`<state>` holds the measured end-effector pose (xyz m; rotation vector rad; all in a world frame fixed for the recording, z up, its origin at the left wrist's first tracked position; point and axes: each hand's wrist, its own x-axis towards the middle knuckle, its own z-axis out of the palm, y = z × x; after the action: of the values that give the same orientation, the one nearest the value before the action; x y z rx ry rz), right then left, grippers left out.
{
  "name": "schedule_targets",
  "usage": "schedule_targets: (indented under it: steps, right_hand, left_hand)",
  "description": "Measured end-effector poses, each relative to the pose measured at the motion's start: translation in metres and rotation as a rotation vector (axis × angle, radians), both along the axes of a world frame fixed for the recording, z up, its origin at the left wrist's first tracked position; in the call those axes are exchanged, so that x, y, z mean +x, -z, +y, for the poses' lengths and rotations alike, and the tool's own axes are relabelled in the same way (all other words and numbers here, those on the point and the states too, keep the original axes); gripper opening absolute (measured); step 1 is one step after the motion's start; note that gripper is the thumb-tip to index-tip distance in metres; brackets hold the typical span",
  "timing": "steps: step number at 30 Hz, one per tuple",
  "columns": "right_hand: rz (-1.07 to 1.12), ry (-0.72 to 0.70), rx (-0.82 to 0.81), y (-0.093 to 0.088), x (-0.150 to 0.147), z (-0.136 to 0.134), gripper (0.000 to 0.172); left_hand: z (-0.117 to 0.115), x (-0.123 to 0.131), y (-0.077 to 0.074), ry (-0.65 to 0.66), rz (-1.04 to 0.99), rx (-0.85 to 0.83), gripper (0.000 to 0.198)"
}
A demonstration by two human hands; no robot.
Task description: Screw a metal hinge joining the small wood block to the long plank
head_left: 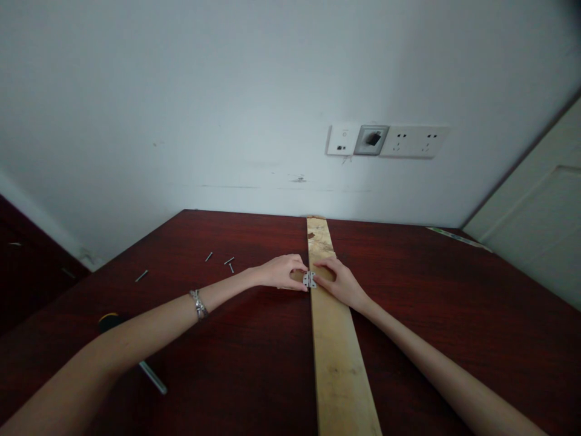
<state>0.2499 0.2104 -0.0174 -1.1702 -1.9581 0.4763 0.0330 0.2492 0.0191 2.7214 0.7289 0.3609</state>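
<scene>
A small metal hinge (309,279) lies across the left edge of a long wooden plank (340,357). My left hand (284,271) is closed, its thumb and fingertips at the hinge's left leaf. Under that palm shows a bit of light wood (297,275), mostly hidden. From the other side, my right hand (339,281) curves over the plank, fingertips closed around the hinge's right leaf. A screwdriver (153,378) rests beneath my left forearm, which covers its middle.
Several loose screws (229,261) are scattered on the dark red tabletop (254,357), left of the plank. The plank's far end reaches the white wall (254,121), which carries sockets (408,142). A thin pale strip (458,238) lies at the back right, near a white door (540,188).
</scene>
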Motion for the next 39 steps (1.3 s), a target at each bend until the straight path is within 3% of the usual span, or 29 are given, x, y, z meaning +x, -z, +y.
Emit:
schedule_targets:
  steps: [39]
  right_hand:
    - [0.022, 0.017, -0.015, -0.0067, -0.0015, -0.0043, 0.023]
  left_hand:
    - [-0.003, -0.0004, -0.0003, -0.021, 0.078, 0.032, 0.052]
